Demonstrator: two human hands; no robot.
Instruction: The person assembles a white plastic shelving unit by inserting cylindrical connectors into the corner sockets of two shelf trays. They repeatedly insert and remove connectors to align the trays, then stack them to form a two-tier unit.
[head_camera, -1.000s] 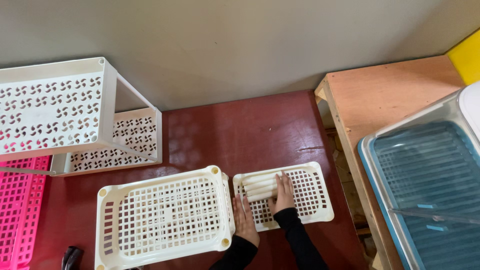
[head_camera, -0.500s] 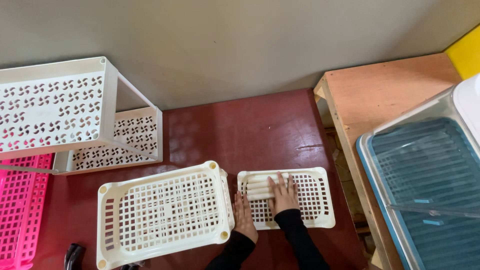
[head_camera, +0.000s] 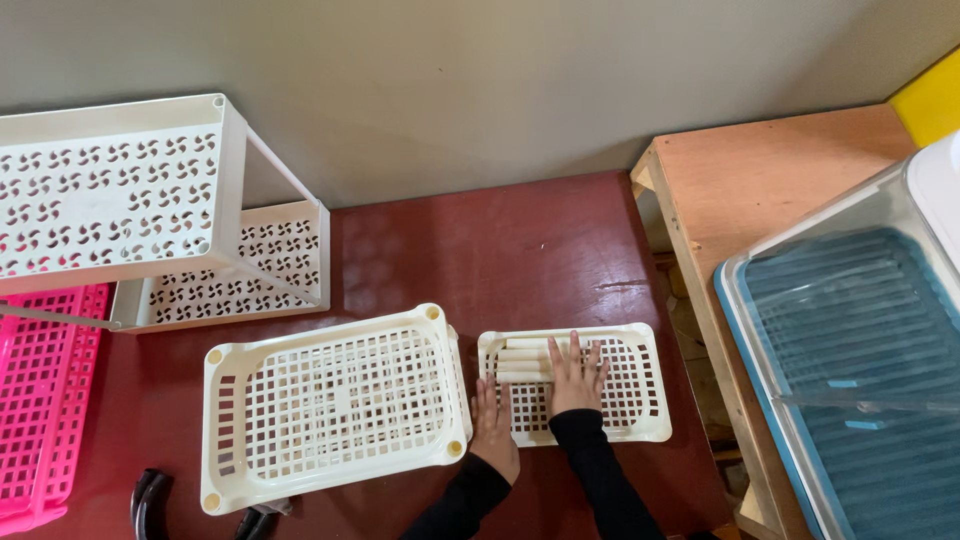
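Hands, two, lie flat and open, gripping nothing: left hand (head_camera: 493, 428) and right hand (head_camera: 574, 375) on one small tray (head_camera: 640, 385).

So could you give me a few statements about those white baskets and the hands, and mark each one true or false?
1. Both hands rest on the smaller white tray. True: the left hand lies at its near left edge, the right hand flat on its middle.
2. Short white tubes lie in that tray. True.
3. The larger white basket is stacked on the smaller tray. False: it sits beside it on the dark red surface.
4. The pink basket lies on the right. False: it is at the far left.
5. The tall white shelf unit stands behind the baskets. True.
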